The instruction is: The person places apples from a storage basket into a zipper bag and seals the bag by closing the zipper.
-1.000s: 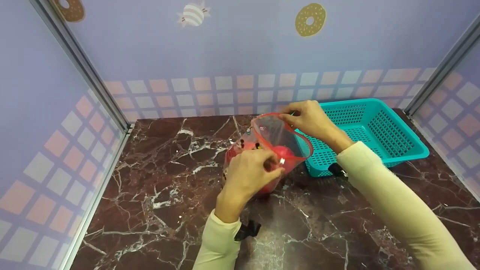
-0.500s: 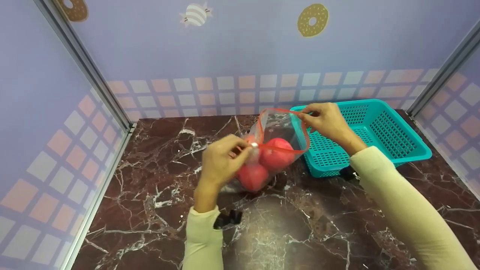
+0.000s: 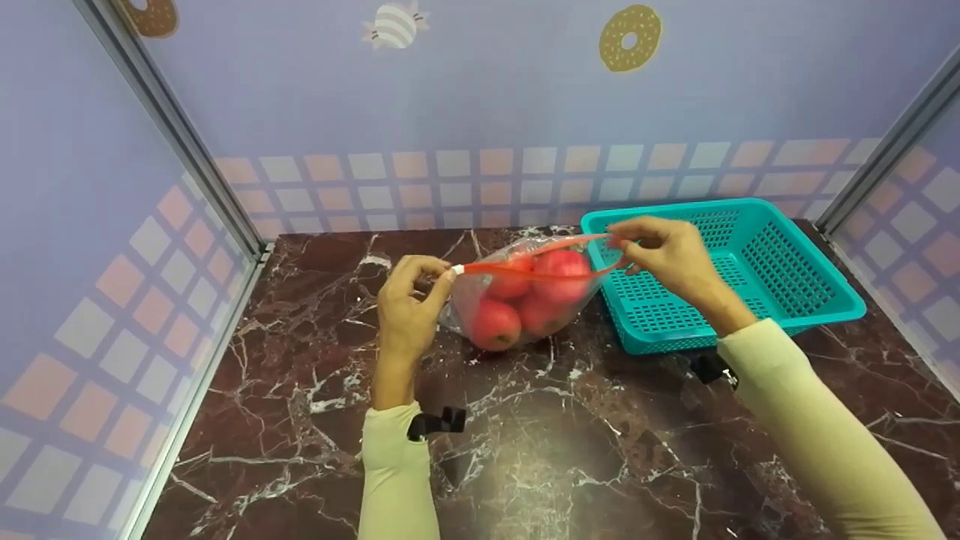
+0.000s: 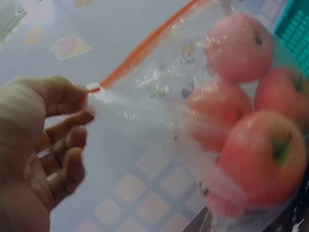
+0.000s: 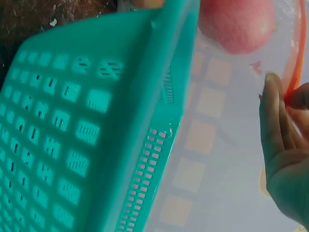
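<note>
A clear slider zip bag [image 3: 466, 291] with an orange seal strip holds several red apples [image 3: 496, 324], low over the table. With thumb and forefinger my left hand [image 3: 407, 311] pinches the bag's left corner at its white slider [image 3: 457, 269]; in the left wrist view the other fingers curl loosely below. My right hand [image 3: 671, 259] pinches the far right end of the orange strip, so the mouth is drawn into a long narrow loop. The right wrist view shows that orange strip [image 5: 295, 63] between the thumb and fingers, and one apple [image 5: 237, 21] inside the plastic.
A turquoise plastic basket [image 3: 821, 319] stands at the back right, under and behind my right hand. Dark marbled tabletop [image 3: 315, 390] spreads to the left and front. Patterned lilac wall panels [image 3: 480, 90] enclose the back and sides.
My left hand has moved left and slightly away with the slider corner, the right hand a little to the right. The bag's round, wide mouth has stretched into a narrow slit; the apples show more fully.
</note>
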`<action>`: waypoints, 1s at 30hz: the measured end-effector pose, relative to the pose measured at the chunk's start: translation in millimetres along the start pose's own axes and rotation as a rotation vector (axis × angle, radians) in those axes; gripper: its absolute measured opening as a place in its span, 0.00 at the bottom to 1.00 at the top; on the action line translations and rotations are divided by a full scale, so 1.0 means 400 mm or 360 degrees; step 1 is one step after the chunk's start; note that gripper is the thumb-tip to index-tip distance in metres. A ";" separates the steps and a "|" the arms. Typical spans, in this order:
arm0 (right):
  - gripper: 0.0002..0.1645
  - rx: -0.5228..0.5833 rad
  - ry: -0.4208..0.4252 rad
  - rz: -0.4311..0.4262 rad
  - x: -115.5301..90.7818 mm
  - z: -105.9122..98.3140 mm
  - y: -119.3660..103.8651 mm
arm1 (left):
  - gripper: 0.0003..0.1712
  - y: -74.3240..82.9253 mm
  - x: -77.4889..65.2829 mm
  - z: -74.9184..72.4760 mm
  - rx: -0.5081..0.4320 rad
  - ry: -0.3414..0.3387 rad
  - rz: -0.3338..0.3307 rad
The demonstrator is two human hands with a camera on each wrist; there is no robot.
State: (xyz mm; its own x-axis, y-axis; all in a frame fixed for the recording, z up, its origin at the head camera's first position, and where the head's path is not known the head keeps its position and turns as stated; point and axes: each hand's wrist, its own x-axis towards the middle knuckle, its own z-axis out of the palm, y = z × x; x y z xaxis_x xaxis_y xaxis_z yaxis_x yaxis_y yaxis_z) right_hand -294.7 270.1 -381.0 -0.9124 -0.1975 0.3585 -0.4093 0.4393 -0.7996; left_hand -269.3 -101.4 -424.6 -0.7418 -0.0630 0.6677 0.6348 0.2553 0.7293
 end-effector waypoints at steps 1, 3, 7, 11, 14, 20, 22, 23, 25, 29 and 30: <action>0.13 0.0027 -0.0042 -0.0007 -0.004 -0.001 0.001 | 0.05 -0.002 -0.002 0.003 -0.0074 -0.0007 -0.0074; 0.13 0.0066 -0.0109 -0.0008 -0.012 -0.006 0.005 | 0.04 -0.003 -0.005 0.009 -0.0250 -0.0005 -0.0234; 0.17 0.0094 -0.0204 0.0010 -0.027 -0.018 0.011 | 0.04 0.001 -0.008 0.012 -0.0579 0.0067 -0.0496; 0.16 0.0002 -0.0204 -0.0006 -0.039 -0.017 0.020 | 0.06 0.005 -0.007 0.011 -0.0725 0.0061 -0.0592; 0.07 -0.0152 -0.0135 -0.0055 -0.043 -0.012 0.030 | 0.16 0.007 -0.007 0.008 -0.0707 0.0005 -0.0578; 0.05 -0.0296 -0.0070 -0.0108 -0.041 -0.004 0.037 | 0.15 0.008 -0.007 -0.001 -0.0432 -0.0108 -0.0432; 0.05 -0.0335 -0.0060 -0.0172 -0.038 0.000 0.041 | 0.10 0.009 -0.005 -0.004 -0.0280 -0.0115 -0.0379; 0.05 -0.0358 -0.0055 -0.0213 -0.037 0.002 0.045 | 0.10 0.008 -0.004 -0.005 -0.0211 -0.0108 -0.0352; 0.04 -0.0394 -0.0043 -0.0319 -0.035 0.006 0.052 | 0.09 0.005 -0.002 -0.004 -0.0078 -0.0091 -0.0285; 0.05 -0.0469 -0.0037 -0.0518 -0.043 0.013 0.063 | 0.09 -0.005 -0.002 0.004 0.0027 -0.0047 -0.0203; 0.06 -0.0490 -0.0032 -0.0554 -0.046 0.015 0.064 | 0.09 -0.006 -0.003 0.006 0.0032 -0.0038 -0.0197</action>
State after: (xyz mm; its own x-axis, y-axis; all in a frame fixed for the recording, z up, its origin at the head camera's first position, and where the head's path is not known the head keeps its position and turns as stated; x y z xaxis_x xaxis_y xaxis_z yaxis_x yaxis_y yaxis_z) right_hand -288.4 279.7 -411.0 -0.7217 -0.3948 0.5685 -0.6750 0.5831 -0.4520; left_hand -270.6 -99.8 -427.4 -0.8192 -0.0725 0.5689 0.5338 0.2663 0.8026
